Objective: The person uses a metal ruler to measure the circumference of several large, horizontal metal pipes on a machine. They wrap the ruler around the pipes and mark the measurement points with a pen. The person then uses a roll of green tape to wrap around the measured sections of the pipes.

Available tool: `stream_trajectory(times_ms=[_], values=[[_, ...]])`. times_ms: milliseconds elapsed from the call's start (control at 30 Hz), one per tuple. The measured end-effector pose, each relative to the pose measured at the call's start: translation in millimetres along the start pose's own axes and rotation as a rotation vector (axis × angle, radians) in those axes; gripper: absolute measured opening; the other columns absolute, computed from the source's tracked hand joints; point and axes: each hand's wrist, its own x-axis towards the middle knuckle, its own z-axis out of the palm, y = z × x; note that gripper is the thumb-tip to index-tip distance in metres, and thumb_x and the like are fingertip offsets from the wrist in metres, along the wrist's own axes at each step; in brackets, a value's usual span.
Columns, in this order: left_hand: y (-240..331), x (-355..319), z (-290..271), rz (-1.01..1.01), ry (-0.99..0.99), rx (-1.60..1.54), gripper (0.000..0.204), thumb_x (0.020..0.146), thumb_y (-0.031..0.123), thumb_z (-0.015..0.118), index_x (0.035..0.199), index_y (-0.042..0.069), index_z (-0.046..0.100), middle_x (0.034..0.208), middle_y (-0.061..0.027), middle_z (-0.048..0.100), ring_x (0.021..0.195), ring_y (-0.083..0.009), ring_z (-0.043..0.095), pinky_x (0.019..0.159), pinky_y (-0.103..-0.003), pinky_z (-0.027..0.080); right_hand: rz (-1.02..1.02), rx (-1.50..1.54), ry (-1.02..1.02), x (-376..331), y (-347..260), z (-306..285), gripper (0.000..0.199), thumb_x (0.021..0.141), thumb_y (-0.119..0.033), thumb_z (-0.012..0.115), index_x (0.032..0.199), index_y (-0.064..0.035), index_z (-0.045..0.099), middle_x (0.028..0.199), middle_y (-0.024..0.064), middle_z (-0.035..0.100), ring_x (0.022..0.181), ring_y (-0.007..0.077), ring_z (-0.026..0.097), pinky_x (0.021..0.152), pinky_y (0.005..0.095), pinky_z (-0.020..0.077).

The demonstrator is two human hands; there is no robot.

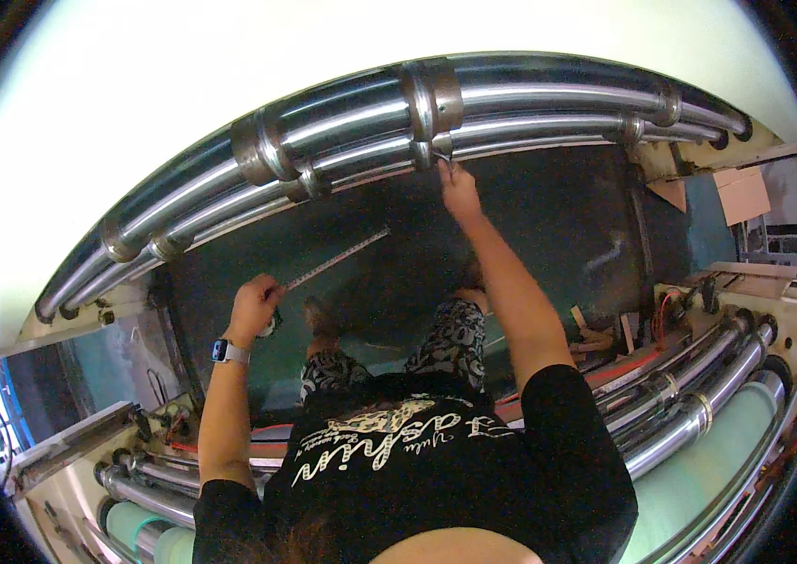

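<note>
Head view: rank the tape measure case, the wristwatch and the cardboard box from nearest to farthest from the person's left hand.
1. Tape measure case, gripped in the left hand.
2. Wristwatch, just below on that wrist.
3. Cardboard box, far upper right.

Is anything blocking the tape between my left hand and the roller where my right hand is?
Nothing visible does. The tape runs free from the left hand up toward the right hand at the rollers; its far end fades into the dark background.
</note>
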Motion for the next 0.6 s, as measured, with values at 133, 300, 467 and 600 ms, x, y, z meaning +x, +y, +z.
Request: stream_trajectory(times_ms=[133, 300, 467, 600], values=[[5, 5, 4, 0.041, 0.035, 0.024, 0.016, 0.075, 0.015, 0.063, 0.075, 0.001, 0.056, 0.069, -0.0159, 0.053, 0.060, -0.0328, 0.052, 0.052, -0.037, 0.039, 0.033, 0.049, -0.010, -4, -7, -2, 0.045, 0.090, -0.036, 0.039, 0.090, 0.0069, 0.052, 0.077, 0.0285, 0.056, 0.074, 0.0450, 0.054, 0.063, 0.0505, 0.0428], [5, 9, 16, 0.086, 0.050, 0.004, 0.016, 0.076, 0.015, 0.061, 0.074, 0.000, 0.055, 0.068, -0.0160, 0.051, 0.060, -0.0322, 0.051, 0.053, -0.037, 0.038, -0.002, 0.039, -0.031, 2, -1, -4, 0.040, 0.089, -0.036, 0.042, 0.093, 0.0016, 0.056, 0.081, 0.0251, 0.057, 0.081, 0.0418, 0.054, 0.068, 0.0423, 0.0422], [23, 9, 9, 0.097, 0.082, -0.007, 0.016, 0.076, 0.014, 0.061, 0.073, 0.000, 0.054, 0.068, -0.0162, 0.051, 0.059, -0.0320, 0.051, 0.052, -0.037, 0.038, 0.066, 0.011, -0.132, 1, -18, -17, 0.043, 0.089, -0.038, 0.040, 0.093, 0.0007, 0.057, 0.087, 0.0266, 0.056, 0.088, 0.0424, 0.052, 0.074, 0.0439, 0.0417], [21, 7, 6, 0.123, 0.087, -0.007, 0.015, 0.075, 0.013, 0.061, 0.073, 0.000, 0.054, 0.069, -0.0163, 0.051, 0.057, -0.0319, 0.051, 0.052, -0.037, 0.039, 0.066, -0.044, -0.142, 5, -6, -15, 0.043, 0.089, -0.038, 0.040, 0.095, 0.0010, 0.056, 0.090, 0.0275, 0.056, 0.089, 0.0422, 0.052, 0.076, 0.0444, 0.0418]])
